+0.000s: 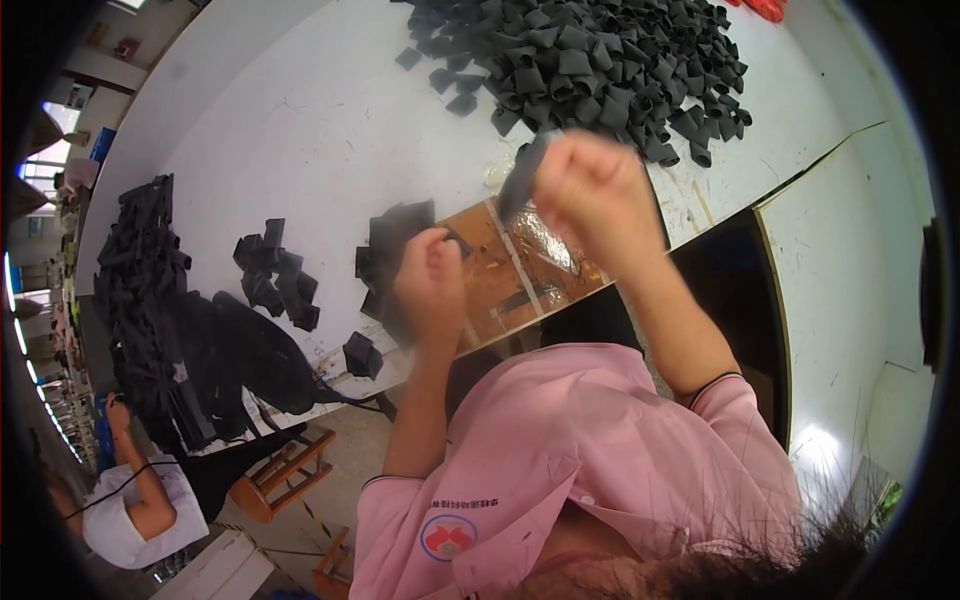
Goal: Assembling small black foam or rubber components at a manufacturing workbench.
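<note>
My right hand (590, 185) is blurred by motion and closed around a narrow black strap piece (522, 178) that sticks out toward the upper left. My left hand (430, 285) is also blurred and grips a black folded strap piece (395, 235) at the edge of a small dark stack. Both hands hover over a brown taped patch (510, 275) at the near edge of the white table (320, 120). A large heap of black folded strap loops (590, 65) lies beyond my right hand.
A small pile of black pieces (275, 275) and one loose piece (362, 355) lie left of my hands. Long black straps (150, 290) drape over the table's left end. A wooden stool (280, 475) stands below; another person in white (140, 500) sits at lower left.
</note>
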`<state>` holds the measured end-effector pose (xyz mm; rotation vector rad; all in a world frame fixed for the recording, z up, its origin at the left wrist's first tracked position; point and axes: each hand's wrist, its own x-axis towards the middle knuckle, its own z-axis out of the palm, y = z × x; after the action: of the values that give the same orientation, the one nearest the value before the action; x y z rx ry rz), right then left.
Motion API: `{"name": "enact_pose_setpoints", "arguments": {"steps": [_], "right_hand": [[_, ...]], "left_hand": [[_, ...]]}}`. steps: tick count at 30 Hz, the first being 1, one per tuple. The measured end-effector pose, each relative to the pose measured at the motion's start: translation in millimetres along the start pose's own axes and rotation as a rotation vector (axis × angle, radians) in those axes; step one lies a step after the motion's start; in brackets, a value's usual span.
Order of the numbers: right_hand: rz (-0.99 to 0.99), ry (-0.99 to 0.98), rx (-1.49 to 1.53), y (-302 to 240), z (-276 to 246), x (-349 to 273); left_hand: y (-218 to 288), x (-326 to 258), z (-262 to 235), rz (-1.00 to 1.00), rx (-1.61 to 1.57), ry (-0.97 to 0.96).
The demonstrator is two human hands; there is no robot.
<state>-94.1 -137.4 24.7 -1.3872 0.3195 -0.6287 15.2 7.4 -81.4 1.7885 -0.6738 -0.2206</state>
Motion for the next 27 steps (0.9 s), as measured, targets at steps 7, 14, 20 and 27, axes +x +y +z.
{"name": "enact_pose_setpoints", "arguments": {"steps": [7,14,20,27], "right_hand": [[0.331,0.089,-0.068,46,-9,-36],[0.887,-0.061,0.131,80,14,-59],[0.8,0.02,0.756,81,25,-60],[0.752,0.111,0.791,77,28,-64]], "left_hand": [[-37,-4,18,0.122,0.65,-0.215],[10,-12,-26,0.326,0.212,-0.42],[23,-37,-31,0.044,-0.222,-0.087],[34,-43,-22,-0.374,-0.597,-0.248]]}}
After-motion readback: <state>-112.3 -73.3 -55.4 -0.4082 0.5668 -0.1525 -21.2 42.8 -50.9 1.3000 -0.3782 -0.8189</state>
